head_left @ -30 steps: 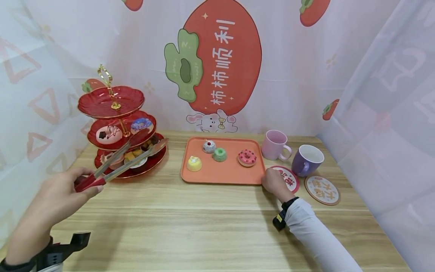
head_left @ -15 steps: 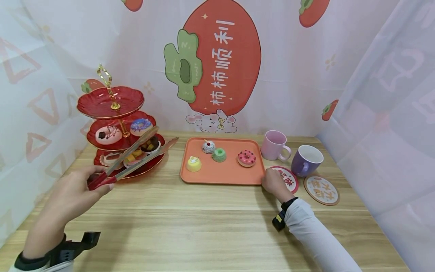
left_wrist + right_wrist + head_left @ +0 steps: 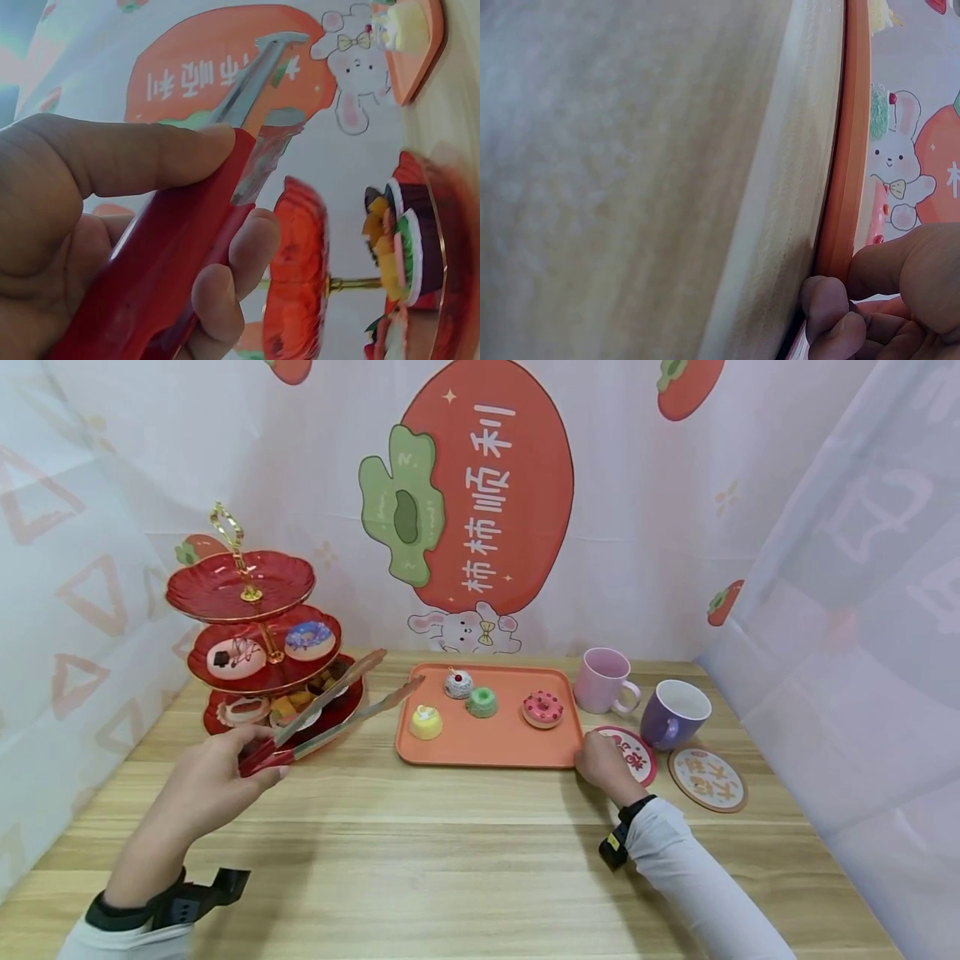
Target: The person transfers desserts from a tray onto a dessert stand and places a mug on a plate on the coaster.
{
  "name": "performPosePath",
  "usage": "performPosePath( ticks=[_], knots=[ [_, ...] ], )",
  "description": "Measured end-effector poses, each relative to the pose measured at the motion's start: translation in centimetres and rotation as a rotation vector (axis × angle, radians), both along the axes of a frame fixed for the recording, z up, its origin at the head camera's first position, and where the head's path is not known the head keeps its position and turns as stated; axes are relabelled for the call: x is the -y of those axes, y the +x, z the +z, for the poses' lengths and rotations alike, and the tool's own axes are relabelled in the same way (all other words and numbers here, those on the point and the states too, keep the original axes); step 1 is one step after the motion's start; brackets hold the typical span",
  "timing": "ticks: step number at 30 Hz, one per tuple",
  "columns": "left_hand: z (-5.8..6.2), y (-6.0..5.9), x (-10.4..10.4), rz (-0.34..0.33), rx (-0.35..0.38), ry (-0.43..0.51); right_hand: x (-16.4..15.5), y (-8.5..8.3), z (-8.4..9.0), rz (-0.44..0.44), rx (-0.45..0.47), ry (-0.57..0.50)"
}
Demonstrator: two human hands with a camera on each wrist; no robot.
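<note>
Left hand (image 3: 213,777) grip: curled round red handle of tongs (image 3: 330,714), arms parted, tips over orange tray (image 3: 487,752) corner, just beside yellow cake (image 3: 426,722). Right hand (image 3: 603,762) grip: curled fingers (image 3: 832,311) against tray's near right edge, resting on wooden surface (image 3: 450,860).
</note>
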State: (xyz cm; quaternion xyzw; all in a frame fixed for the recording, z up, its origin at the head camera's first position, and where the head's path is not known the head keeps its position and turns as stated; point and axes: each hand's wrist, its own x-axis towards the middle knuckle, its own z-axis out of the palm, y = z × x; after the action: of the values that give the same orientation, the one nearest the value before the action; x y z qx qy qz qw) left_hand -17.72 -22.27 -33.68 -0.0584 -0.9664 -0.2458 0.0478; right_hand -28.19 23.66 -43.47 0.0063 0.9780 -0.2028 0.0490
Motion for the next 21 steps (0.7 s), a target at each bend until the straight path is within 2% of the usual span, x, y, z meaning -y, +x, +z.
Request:
performPosePath(
  ticks=[8, 21],
  knots=[
    [-0.9, -0.8, -1.8, -0.054, -0.007, 0.052, -0.3, 0.2, -0.2, 0.047, -0.133, 0.031],
    [-2.4, -2.5, -5.5, -0.154, 0.007, 0.092, -0.1, 0.2, 0.0, 0.037, -0.094, 0.021]
  ],
)
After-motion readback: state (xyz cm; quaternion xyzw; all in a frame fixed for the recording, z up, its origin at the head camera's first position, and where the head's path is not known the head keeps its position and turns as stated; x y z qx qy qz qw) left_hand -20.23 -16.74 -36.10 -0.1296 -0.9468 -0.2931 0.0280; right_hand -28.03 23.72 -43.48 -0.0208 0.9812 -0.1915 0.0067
